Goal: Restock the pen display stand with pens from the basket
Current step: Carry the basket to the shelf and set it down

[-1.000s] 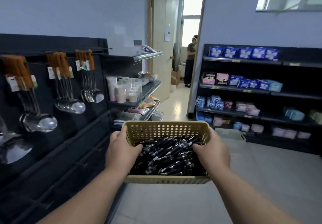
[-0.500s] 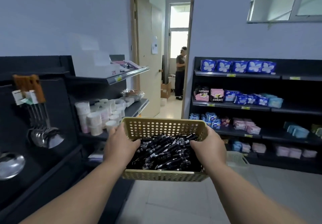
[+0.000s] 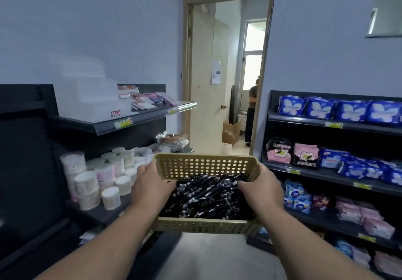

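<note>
On the left shelf [image 3: 99, 214], white round tubs [image 3: 86, 181] stand grouped. At centre, the left hand [image 3: 150, 184] grips the left edge of the tan perforated basket [image 3: 206, 166], thumb over the rim. Black pens [image 3: 208, 197] lie heaped inside the basket. The right hand [image 3: 263, 188] grips the right edge likewise. Blue and pink packets [image 3: 326, 110] line the right shelving [image 3: 304, 121].

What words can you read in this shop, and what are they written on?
"TOME", in red, on the white box on the top left shelf.
Small print under it: too blurred to read.
Yellow shelf tags: blurred.
Sheet of paper on the door: too small to read.
Blue packs: print unreadable.
Pens in the basket: markings too small to read.
</note>
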